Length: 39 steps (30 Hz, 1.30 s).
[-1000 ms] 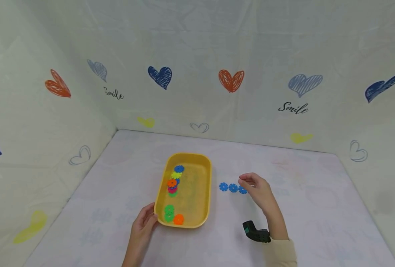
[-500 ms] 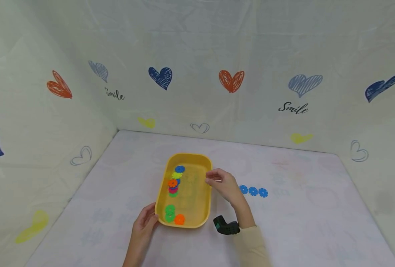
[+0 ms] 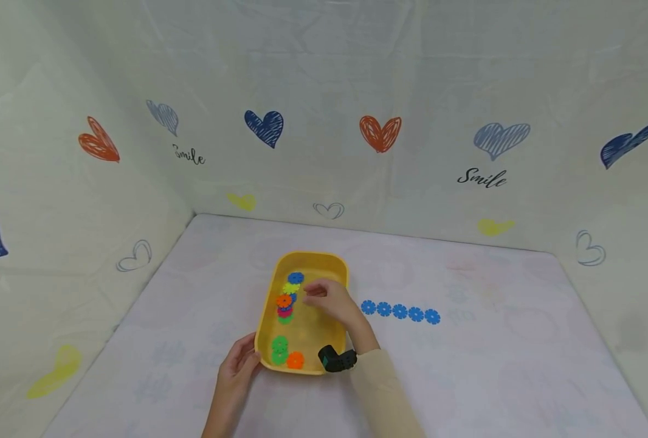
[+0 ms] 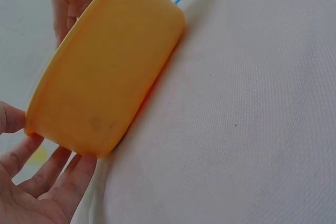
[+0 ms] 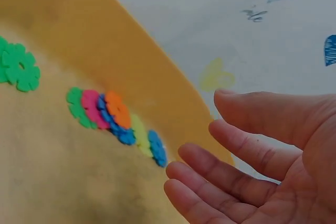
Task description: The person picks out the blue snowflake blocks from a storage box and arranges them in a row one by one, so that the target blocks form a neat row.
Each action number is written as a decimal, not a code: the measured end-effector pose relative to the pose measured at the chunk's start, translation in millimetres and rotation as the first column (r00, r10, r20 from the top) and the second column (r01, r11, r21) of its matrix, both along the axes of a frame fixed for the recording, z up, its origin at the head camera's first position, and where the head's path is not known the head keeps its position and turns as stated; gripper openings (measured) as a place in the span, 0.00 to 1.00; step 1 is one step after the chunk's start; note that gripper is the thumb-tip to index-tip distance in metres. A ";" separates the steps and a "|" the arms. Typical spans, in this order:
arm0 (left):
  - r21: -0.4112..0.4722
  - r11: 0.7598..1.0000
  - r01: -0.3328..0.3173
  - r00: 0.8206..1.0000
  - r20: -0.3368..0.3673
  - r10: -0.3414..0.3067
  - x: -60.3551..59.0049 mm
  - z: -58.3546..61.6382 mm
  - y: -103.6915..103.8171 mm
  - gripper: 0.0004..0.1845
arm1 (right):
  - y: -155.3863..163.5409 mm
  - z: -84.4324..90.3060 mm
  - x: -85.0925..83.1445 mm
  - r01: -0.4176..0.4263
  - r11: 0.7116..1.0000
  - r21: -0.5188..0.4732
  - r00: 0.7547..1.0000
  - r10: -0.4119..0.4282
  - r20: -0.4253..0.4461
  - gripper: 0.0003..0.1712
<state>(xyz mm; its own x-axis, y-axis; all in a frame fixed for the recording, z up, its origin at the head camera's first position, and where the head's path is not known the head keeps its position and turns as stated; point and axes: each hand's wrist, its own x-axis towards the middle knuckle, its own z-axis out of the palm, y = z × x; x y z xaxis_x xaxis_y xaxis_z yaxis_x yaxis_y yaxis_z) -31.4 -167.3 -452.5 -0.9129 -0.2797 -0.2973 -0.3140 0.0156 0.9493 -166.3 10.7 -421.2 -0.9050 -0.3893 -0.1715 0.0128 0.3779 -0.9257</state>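
My left hand [image 3: 237, 368] grips the near left corner of a yellow plastic tray [image 3: 312, 336]; in the left wrist view its thumb is at the rim and its fingers are against the outer wall. Over the tray's middle hovers my right hand [image 3: 329, 298], fingers apart and holding nothing. Just left of its fingertips lies a line of overlapping flower-shaped discs, among them an orange disc [image 5: 117, 109], a pink disc [image 5: 92, 107] and a yellow disc [image 3: 291, 288]. Green discs [image 3: 279, 345] and another orange disc [image 3: 295, 360] lie at the tray's near end.
Right of the tray, several blue flower-shaped discs [image 3: 396, 312] form a straight row on the white tabletop [image 3: 477, 371]. A black wrist camera [image 3: 337, 360] on my right wrist overlaps the tray's near right edge. A white sheet [image 3: 324, 164] printed with hearts stands behind.
My right hand has moved left from the blue row, across the tray's right rim, to above the tray. The row now shows in full. My left hand has stayed on the tray.
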 end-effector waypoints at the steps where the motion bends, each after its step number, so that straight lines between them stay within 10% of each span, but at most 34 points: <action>1: 0.001 1.000 0.000 1.000 0.000 0.000 -0.1 -0.6 -0.3 0.22 | -3.0 -1.6 -1.3 -0.010 1.000 0.006 1.000 0.010 0.004 0.18; 23: 0.000 1.000 0.018 1.000 0.011 -0.018 -0.8 -8.0 -3.9 0.22 | -44.6 -30.9 -23.6 -0.031 0.994 0.104 0.995 0.021 0.097 0.18; 39: -0.008 1.000 0.014 1.000 0.026 -0.014 -1.6 -6.5 -3.0 0.22 | -55.0 -43.2 -27.3 -0.103 0.962 0.251 0.994 0.109 -0.008 0.19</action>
